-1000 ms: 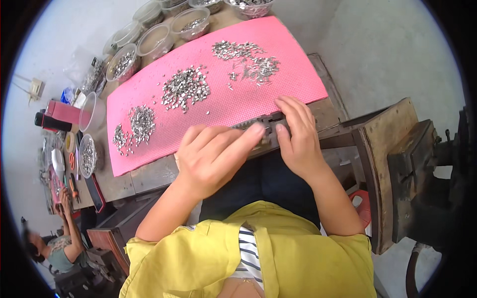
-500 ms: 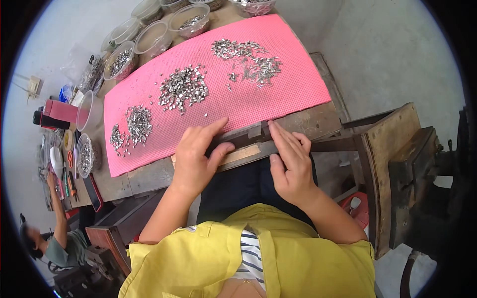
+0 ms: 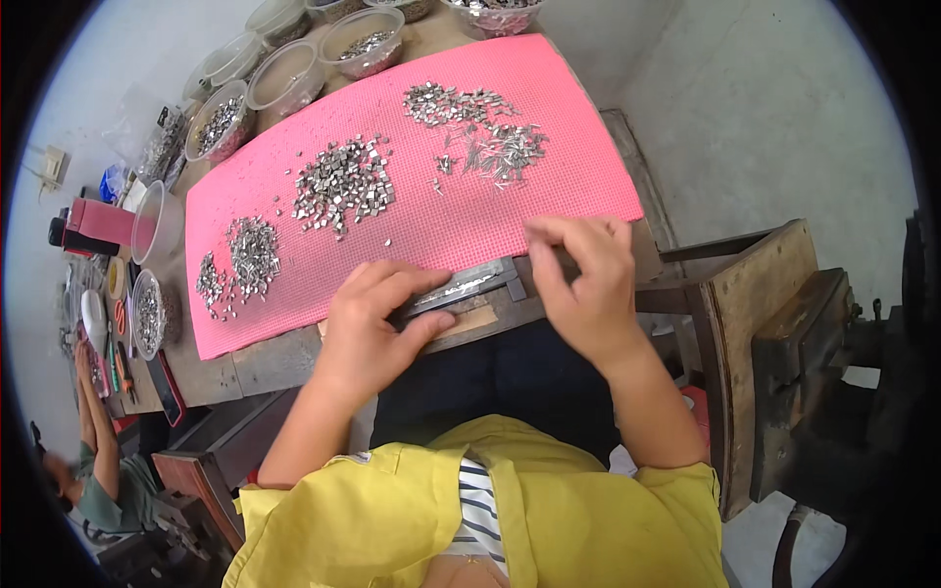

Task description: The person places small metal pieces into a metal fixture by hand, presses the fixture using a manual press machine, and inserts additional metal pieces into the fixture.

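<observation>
My left hand [image 3: 371,318] is closed round the left part of a long dark metal bar [image 3: 486,277], fingers on its far side and thumb on its near side. A shiny silvery strip shows along the bar's top, and a squared block forms its right end. Beyond that end my right hand [image 3: 591,277] hovers at the mat's near edge. Its index finger and thumb curl toward each other; anything between them is too small to make out. Several piles of tiny metal pieces, including a large middle pile [image 3: 343,184] and thin slivers [image 3: 507,154], lie on the pink mat [image 3: 441,220].
Clear plastic tubs, one of them [image 3: 218,127] full of metal bits, line the mat's far and left edges. A phone [image 3: 167,388] and hand tools lie at the left, where another person [image 3: 118,480] sits. A wooden stand [image 3: 750,323] and dark machine [image 3: 799,382] are on my right.
My right hand has come off the bar's right end, moved slightly right, and its outstretched fingers have curled. The silvery strip on the bar now shows. My left hand stays on the bar.
</observation>
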`<action>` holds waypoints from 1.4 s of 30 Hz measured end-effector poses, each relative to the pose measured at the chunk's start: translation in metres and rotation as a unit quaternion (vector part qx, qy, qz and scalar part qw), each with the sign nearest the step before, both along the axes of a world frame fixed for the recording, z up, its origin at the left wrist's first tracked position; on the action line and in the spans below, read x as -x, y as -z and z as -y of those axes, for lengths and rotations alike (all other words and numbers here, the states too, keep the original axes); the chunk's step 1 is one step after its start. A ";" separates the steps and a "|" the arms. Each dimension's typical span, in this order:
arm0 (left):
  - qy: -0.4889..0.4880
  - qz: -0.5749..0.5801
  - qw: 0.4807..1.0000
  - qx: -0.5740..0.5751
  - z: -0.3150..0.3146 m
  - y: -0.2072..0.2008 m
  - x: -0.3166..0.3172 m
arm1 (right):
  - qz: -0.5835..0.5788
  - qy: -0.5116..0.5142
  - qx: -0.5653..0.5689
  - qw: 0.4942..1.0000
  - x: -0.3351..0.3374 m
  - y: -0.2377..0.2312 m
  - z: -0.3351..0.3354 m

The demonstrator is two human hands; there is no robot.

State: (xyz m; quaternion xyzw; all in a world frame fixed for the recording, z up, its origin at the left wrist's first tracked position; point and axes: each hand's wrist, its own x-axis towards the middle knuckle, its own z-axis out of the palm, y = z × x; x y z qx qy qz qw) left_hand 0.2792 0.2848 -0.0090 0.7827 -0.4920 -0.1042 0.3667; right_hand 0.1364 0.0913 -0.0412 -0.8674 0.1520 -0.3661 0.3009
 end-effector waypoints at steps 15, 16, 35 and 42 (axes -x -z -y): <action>0.100 0.225 0.969 0.020 0.066 0.006 -0.087 | -0.047 0.029 0.207 0.977 -0.049 0.007 0.066; 0.132 0.261 0.956 0.009 0.068 0.007 -0.090 | -0.048 0.031 0.206 0.977 -0.049 0.007 0.066; 0.123 0.419 0.893 -0.110 0.046 -0.007 -0.056 | -0.028 -0.023 0.186 0.982 -0.042 -0.001 0.068; 0.005 0.234 0.969 -0.078 0.045 -0.006 -0.049 | 0.006 -0.075 0.024 0.997 -0.027 -0.008 0.048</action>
